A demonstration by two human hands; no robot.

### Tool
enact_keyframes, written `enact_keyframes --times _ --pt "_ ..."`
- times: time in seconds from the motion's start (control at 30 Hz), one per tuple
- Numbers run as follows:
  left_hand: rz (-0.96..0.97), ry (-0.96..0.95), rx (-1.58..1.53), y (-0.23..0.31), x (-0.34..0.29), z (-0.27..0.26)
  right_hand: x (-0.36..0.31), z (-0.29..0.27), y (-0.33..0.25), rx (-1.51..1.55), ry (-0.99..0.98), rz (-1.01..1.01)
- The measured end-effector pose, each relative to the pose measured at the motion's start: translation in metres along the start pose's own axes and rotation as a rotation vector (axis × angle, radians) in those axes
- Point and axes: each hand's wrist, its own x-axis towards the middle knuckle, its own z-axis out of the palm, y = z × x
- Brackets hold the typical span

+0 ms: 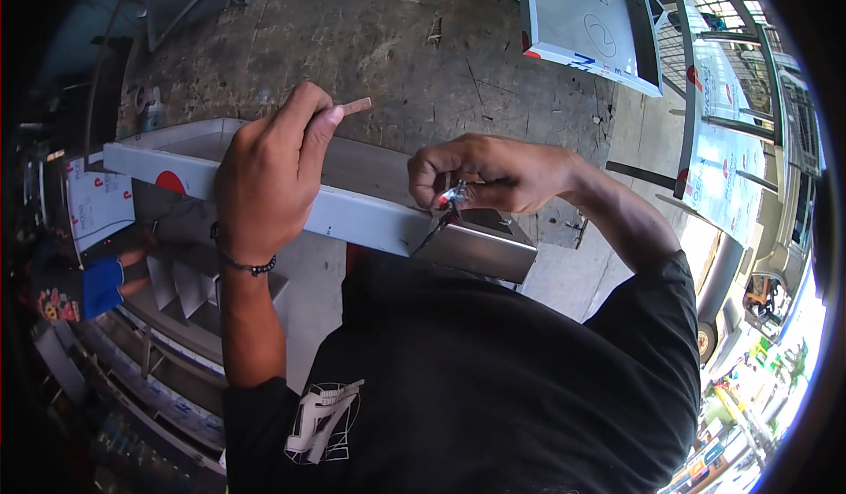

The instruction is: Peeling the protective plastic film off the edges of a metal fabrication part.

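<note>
One long, shallow metal tray with a pale, film-covered long side (361, 216) lies along the near side of the scuffed grey-brown surface (370, 36), below our two hands, its right-hand portion showing bare, shiny steel (480, 252). Our hands are apart: the left hand (273, 168) pinches a short, flat brown strip (357, 105) between thumb and forefinger, while the right hand (493, 168) is curled tight on a glossy, crumpled piece of film (451, 200) where covering meets steel; we cannot tell whether its knuckles touch metal. We judge the tray stiff, fairly light for its length, slick where bare, and possibly sharp along its rim. We would steady it by the broad walls, fingers off the edges, and grip the film low and wide, since it looks thin and likely to tear.
</note>
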Motion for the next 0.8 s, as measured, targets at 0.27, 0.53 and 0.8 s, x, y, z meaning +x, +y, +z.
enact_keyframes --times 0.27,0.53,0.8 --pt "-0.123 0.064 -0.072 0.002 -0.002 0.003 0.029 -0.007 -0.009 -0.271 0.004 -0.282" --pt "-0.068 0.106 0.005 -0.001 0.003 0.001 0.005 -0.010 -0.048 -0.265 0.107 -0.203" --pt "-0.029 0.137 0.004 -0.005 -0.001 0.003 -0.006 0.015 -0.073 -0.780 0.155 -0.096"
